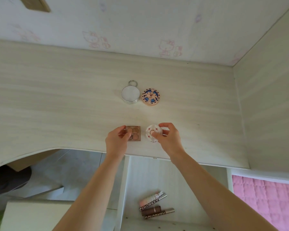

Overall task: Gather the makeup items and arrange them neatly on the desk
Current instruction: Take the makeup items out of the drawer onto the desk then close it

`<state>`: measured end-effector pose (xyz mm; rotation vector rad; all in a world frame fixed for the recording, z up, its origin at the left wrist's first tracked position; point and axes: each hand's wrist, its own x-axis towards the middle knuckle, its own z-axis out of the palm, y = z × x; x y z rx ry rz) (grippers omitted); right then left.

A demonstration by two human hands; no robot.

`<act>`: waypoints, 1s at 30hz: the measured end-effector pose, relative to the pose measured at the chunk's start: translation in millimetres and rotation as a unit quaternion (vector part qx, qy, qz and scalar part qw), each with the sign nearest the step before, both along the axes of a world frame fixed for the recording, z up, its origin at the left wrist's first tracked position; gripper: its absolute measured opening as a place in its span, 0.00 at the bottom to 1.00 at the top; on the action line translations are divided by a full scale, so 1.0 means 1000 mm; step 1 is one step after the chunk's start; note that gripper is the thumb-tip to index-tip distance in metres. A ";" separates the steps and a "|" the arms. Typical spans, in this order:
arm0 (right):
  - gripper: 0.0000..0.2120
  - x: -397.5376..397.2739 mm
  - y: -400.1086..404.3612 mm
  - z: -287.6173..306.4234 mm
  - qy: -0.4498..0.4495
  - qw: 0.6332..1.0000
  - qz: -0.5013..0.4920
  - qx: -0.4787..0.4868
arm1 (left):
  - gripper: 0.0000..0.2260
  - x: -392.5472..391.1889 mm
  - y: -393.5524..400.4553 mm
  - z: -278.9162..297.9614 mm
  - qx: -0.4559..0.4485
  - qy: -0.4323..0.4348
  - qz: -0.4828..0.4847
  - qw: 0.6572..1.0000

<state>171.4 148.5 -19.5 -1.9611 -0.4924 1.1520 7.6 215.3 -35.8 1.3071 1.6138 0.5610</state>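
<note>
My left hand (pixel 116 139) pinches a small square brown eyeshadow palette (pixel 135 133) that lies near the front edge of the pale wooden desk (pixel 57 100). Beside it, my right hand (pixel 168 137) grips a round white compact (pixel 151 132) with a pink centre, also on the desk. Farther back stand a round silver tin with a ring (pixel 130 94) and, touching its right side, a round patterned blue and peach compact (pixel 150 97). Below the desk, several Colorkey lip tubes (pixel 154 205) lie in an open drawer (pixel 157 174).
A wall with pink cartoon wallpaper (pixel 140 30) runs along the desk's back, and a side panel (pixel 265 105) closes the right. A pink quilt (pixel 265 200) lies at the lower right. Grey floor (pixel 73 164) shows under the desk's curved cut-out at the left.
</note>
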 end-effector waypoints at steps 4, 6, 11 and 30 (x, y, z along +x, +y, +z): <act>0.14 0.002 0.001 0.000 -0.042 0.999 0.032 0.006 | 0.03 -0.001 0.001 0.001 0.037 0.060 -0.047 0.996; 0.14 0.004 0.000 -0.001 -0.057 0.997 0.042 0.008 | 0.03 -0.001 0.002 0.001 0.064 0.092 -0.078 0.991; 0.14 0.006 0.000 -0.004 -0.074 0.996 0.049 -0.001 | 0.04 0.003 0.004 0.002 0.086 0.143 -0.092 0.982; 0.30 -0.015 -0.020 -0.016 -0.299 0.930 0.209 0.055 | 0.17 0.009 -0.014 -0.009 0.158 0.194 -0.107 0.962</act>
